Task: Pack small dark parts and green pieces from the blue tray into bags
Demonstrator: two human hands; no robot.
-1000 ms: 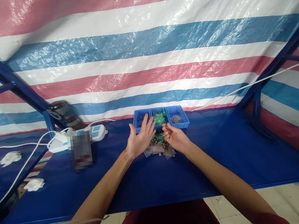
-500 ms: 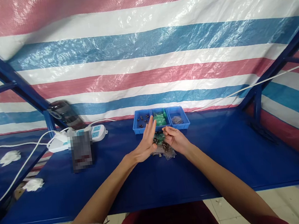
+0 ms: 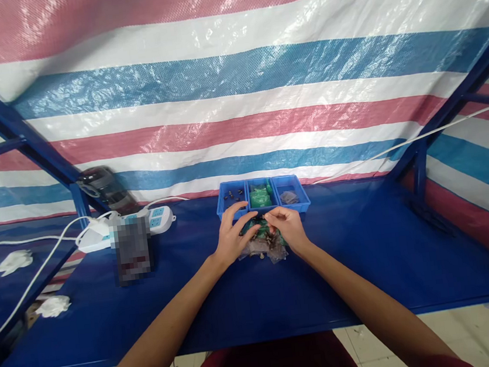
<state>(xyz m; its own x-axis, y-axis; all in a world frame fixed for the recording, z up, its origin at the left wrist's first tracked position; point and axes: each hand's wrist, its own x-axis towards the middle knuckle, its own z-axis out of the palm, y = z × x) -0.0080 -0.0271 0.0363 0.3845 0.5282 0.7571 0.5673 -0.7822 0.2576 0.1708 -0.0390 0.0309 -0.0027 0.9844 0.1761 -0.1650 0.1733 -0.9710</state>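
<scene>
My left hand (image 3: 231,236) rests palm down with fingers curled over a clear plastic bag (image 3: 264,245) of small dark and green parts on the blue table (image 3: 368,263). My right hand (image 3: 288,225) is beside it on the same bag, its fingertips pinched together over the parts; what they pinch is too small to make out. Just behind both hands stand three small blue bins: the left bin (image 3: 232,198) holds dark bits, the middle bin (image 3: 260,196) green pieces, the right bin (image 3: 290,196) a grey item.
A white power strip (image 3: 100,232) with cables lies at the left, with a blurred dark object (image 3: 131,249) in front of it and a dark device (image 3: 102,186) behind. White crumpled wads (image 3: 53,305) lie far left. A striped tarp forms the back wall; blue frame posts stand at both sides.
My left hand was raised with open spread fingers, then turned edge-on, and has now come down onto the bag. My right hand stayed pinched over the bag, shifting slightly.
</scene>
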